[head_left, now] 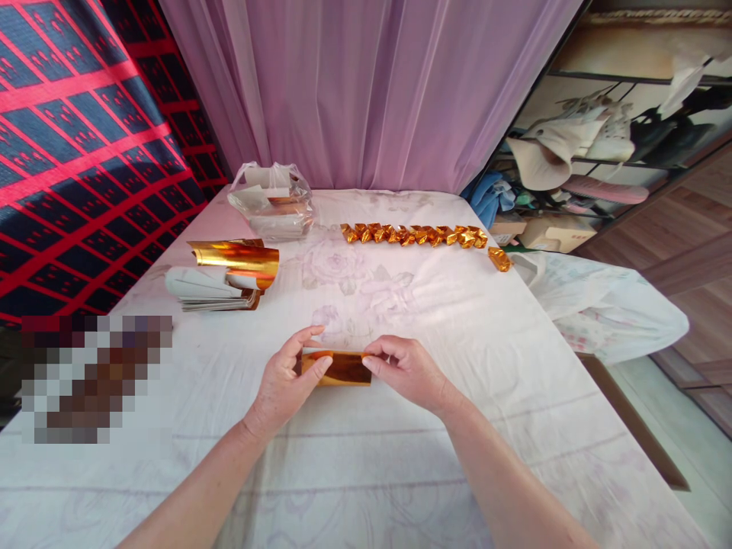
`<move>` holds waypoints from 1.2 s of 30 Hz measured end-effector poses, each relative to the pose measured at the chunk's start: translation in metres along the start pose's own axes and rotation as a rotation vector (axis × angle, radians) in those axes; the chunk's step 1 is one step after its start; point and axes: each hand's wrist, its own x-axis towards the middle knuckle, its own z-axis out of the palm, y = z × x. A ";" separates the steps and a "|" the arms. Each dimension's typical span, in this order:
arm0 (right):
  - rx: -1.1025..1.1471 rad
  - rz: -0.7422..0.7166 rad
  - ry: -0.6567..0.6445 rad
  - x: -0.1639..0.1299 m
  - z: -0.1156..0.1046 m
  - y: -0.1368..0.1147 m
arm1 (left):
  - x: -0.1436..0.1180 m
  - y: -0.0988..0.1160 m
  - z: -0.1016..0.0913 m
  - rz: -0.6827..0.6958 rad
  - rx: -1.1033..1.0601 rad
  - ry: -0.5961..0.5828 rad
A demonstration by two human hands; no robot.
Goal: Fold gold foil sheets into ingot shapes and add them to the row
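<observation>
Pinching a gold foil sheet [341, 368] at both short ends: left hand [284, 385] closed on the left end with thumb on top and fingers curled beside it, right hand [409, 371] closed on the right end, fingertips [370, 355] pressed to the upper edge. Shiny, smooth, rectangular, folded lengthwise into a narrow band, with a pale white strip showing along the top edge. Lying flat on the surface [366, 457], which is draped in a soft white cloth with a faint floral print and light creases.

Beyond the foil sheet and to its left, a stack of paper sheets [213, 293], white undersides showing, corners curling, with one glossy gold sheet [240, 258] arched over the top. Farther beyond the foil sheet, past that stack, a clear plastic bag [273, 203], crinkled and open at the mouth, holding what looks like more gold and white paper; contents hard to tell exactly. Straight beyond the foil sheet, near the far edge, a row of folded gold pieces [412, 234], small, chunky and faceted, set touching end to end, with one lone folded piece [499, 259] just off the row's right end.

Right of the foil sheet, off the surface's edge, a white plastic sack [606, 309], slack and wrinkled. Behind everything, a sheer lilac curtain [366, 91] hanging in long folds.
</observation>
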 end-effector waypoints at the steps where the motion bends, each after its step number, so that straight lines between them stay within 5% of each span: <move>1: -0.001 0.000 0.000 0.000 0.000 0.000 | 0.000 0.000 0.000 0.004 0.000 0.001; 36: 0.030 -0.022 0.034 0.001 -0.001 -0.001 | -0.001 -0.004 0.000 -0.007 0.020 0.007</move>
